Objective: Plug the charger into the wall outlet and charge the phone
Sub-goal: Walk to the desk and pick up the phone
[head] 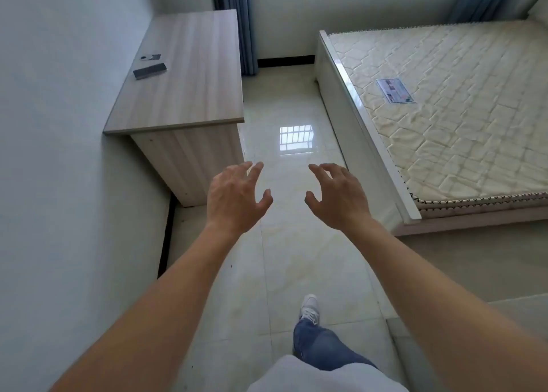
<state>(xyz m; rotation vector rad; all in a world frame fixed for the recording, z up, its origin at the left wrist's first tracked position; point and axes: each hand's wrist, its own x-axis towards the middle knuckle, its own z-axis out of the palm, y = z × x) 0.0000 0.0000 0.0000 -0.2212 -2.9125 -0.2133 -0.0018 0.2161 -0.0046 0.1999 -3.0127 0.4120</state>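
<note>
A dark phone (149, 71) lies flat on the wooden desk (189, 95) at the left, close to the wall. Just behind it sits a small charger (151, 57), white and dark, with its cable coiled. No wall outlet shows in this view. My left hand (234, 197) and my right hand (338, 197) are stretched out in front of me over the floor, fingers spread and curled, both holding nothing. They are well short of the desk top and the phone.
The desk stands against the white left wall (59, 154). A bed with a bare quilted mattress (462, 110) fills the right side. Glossy floor tiles (293, 261) run between them towards blue curtains (237, 24). My leg in jeans and a white shoe (310, 307) is below.
</note>
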